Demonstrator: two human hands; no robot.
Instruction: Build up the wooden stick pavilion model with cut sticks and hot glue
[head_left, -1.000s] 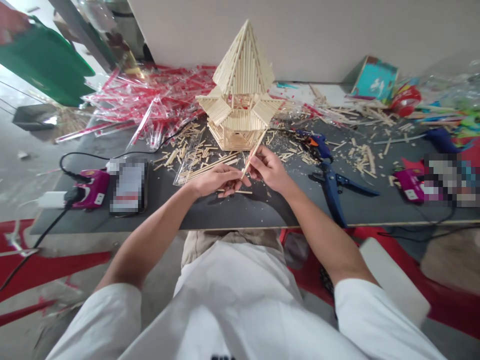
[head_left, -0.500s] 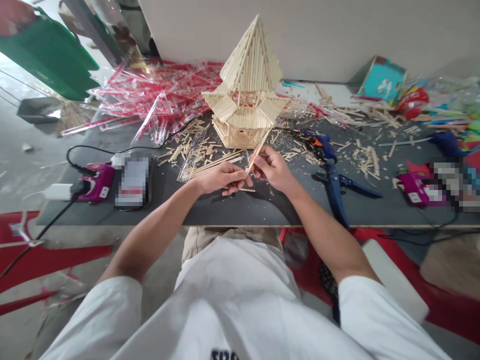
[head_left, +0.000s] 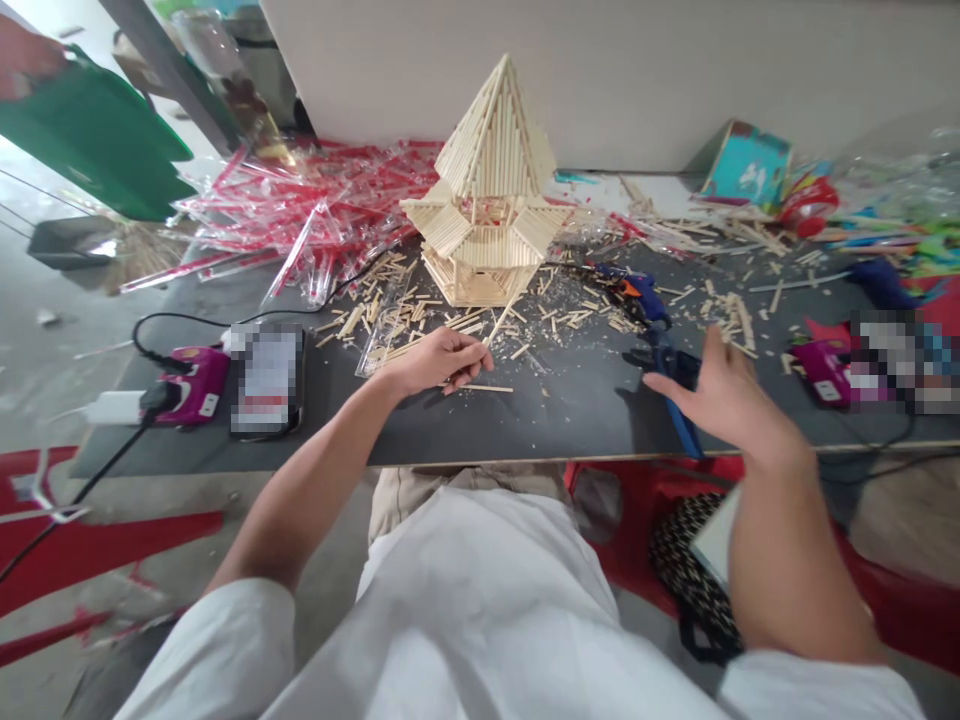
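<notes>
My left hand (head_left: pixel 447 360) is closed on a thin wooden stick (head_left: pixel 504 318), which slants up from the fingertips toward the base of a model pavilion (head_left: pixel 491 160) built of such sticks. Over to the right, my right hand (head_left: pixel 716 390) is open, thumb and fingers apart, above a blue-handled cutter (head_left: pixel 679 420). Whether it touches the cutter I cannot tell. A short stick (head_left: pixel 491 388) lies on the dark table (head_left: pixel 570 410) just below my left hand. A blue glue gun (head_left: pixel 637 292) rests behind the cutter, among scattered stick offcuts (head_left: pixel 577 318).
Red and clear plastic wrappers (head_left: pixel 322 215) are heaped at the back left. A phone (head_left: pixel 268 380) and a purple power adapter (head_left: pixel 196 382) with cables sit at the left. Another purple adapter (head_left: pixel 823 372) and a turquoise box (head_left: pixel 750 165) are at the right.
My right hand has let go of the stick and moved right to the cutter, opening its fingers. My left hand stays in place, still holding the stick.
</notes>
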